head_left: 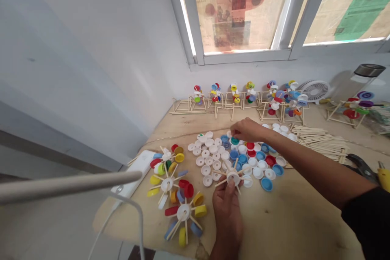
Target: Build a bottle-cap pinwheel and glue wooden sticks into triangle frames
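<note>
My left hand (227, 201) is closed around a white bottle cap hub (233, 176) with wooden sticks poking out of it like spokes. My right hand (246, 130) reaches across the spread of loose bottle caps (243, 156), white, blue and red, and pinches at a green cap (234, 141) near the far side of the pile. What its fingertips hold is too small to make out. Three finished cap-and-stick wheels (175, 189) lie on the wooden table (289, 227) to the left of my left hand.
A row of stick frames with coloured cap wheels (250, 97) stands along the wall under the window. A heap of wooden sticks (323, 142) lies at the right, with pliers (364, 168) beyond. A small white fan (315, 90) stands at the back. A white power strip (137, 170) sits at the left edge.
</note>
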Available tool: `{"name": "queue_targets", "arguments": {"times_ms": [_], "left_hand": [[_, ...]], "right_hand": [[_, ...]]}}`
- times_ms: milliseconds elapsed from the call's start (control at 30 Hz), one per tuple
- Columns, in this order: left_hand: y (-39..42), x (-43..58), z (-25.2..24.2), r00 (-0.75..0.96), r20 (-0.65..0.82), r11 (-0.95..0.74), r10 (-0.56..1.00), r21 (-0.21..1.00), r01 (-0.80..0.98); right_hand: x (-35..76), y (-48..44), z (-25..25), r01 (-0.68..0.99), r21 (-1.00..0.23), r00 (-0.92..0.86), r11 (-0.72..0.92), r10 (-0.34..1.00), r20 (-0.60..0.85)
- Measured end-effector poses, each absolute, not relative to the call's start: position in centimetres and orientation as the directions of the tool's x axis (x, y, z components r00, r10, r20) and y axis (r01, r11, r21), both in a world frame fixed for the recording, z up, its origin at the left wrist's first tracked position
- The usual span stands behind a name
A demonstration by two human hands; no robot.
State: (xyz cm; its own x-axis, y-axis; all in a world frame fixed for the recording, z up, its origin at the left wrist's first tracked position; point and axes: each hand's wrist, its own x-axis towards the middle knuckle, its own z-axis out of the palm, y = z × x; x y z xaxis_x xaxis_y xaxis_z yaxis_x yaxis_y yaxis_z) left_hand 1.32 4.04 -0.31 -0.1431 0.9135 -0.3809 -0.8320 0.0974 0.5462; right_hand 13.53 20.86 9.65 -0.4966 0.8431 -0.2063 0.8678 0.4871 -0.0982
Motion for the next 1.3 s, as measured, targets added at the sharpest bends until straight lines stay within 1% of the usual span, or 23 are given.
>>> {"name": "queue_targets", "arguments": {"times_ms": [200, 333, 433, 533, 667, 767, 867, 1133, 1300], "left_hand": [[4.1, 1.2, 0.1, -0.124, -0.368, 0.101, 0.921, 0.536, -0.838], [4.2, 1.2, 0.3, -0.131, -0.365, 0.102, 0.922, 0.554, -0.826], [4.2, 1.3, 0.3, -0.144, -0.367, 0.097, 0.919, 0.564, -0.82], [4.2, 1.2, 0.3, -0.149, -0.37, 0.091, 0.917, 0.558, -0.824], [4.2, 1.2, 0.1, -0.134, -0.373, 0.11, 0.918, 0.564, -0.819], [4.2, 1.2, 0.0, -0.13, -0.37, 0.118, 0.92, 0.578, -0.807], [4.2, 1.2, 0.0, -0.131, -0.378, 0.123, 0.916, 0.578, -0.807], [4.2, 1.2, 0.2, -0.133, -0.388, 0.131, 0.912, 0.582, -0.803], [4.2, 1.2, 0.7, -0.134, -0.395, 0.141, 0.909, 0.592, -0.793]], "right_hand": [[17.1, 16.2, 9.8, 0.8, -0.161, -0.597, 0.578, 0.741, -0.306], [18.5, 15.0, 10.1, 0.804, -0.143, -0.59, 0.577, 0.742, -0.32], [18.6, 15.2, 10.5, 0.813, -0.14, -0.579, 0.565, 0.761, -0.292], [17.8, 16.7, 10.5, 0.853, -0.11, -0.522, 0.51, 0.823, -0.226], [15.9, 20.1, 9.3, 0.932, 0.0, -0.357, 0.362, 0.92, -0.161], [14.7, 22.5, 8.0, 0.955, 0.072, -0.274, 0.289, 0.947, -0.165], [13.9, 24.0, 7.1, 0.957, 0.114, -0.241, 0.266, 0.952, -0.19], [12.8, 25.8, 6.4, 0.955, 0.12, -0.226, 0.27, 0.929, -0.292], [12.3, 26.5, 6.1, 0.966, 0.105, -0.191, 0.235, 0.928, -0.319]]}}
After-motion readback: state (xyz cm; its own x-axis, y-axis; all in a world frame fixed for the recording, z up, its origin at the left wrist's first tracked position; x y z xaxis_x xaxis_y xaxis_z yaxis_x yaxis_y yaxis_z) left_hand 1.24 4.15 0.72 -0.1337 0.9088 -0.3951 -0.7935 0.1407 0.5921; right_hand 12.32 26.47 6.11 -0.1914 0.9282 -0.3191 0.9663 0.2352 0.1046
